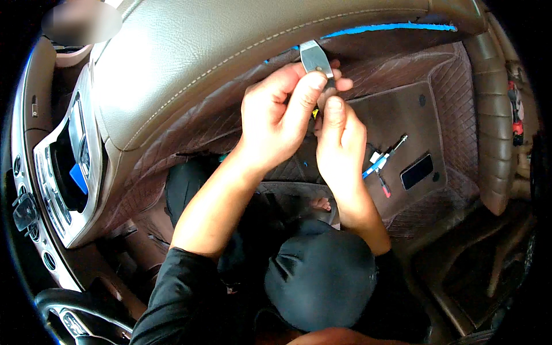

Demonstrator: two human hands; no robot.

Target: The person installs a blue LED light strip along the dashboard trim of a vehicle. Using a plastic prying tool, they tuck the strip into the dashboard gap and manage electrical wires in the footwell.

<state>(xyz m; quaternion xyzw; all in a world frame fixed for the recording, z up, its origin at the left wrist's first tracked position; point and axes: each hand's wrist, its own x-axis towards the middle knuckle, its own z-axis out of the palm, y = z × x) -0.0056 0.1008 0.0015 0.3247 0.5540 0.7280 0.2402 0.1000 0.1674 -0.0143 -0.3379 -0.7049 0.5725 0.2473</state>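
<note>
Both hands are raised before the lower edge of a beige stitched panel (190, 52). My left hand (270, 118) pinches a flat, silver metal tool (314, 60) with a tapered blade-like shape, its thumb pressed on the near end. The tool's far tip meets the panel's edge. Close below, my right hand (343, 141) is closed with its thumb up at the tool's lower end. A small yellow bit shows between the hands; what the right fingers grip there is mostly hidden. A bright blue strip (391, 27) runs along the underside of the panel, to the right of the tool.
On the brown floor mat (402, 109) lie a blue-handled tool with a metal end (394, 152), a red-tipped tool (386, 188) and a black phone (417, 171). A steering wheel (86, 302) is at the lower left. A ribbed brown panel (489, 115) stands at the right.
</note>
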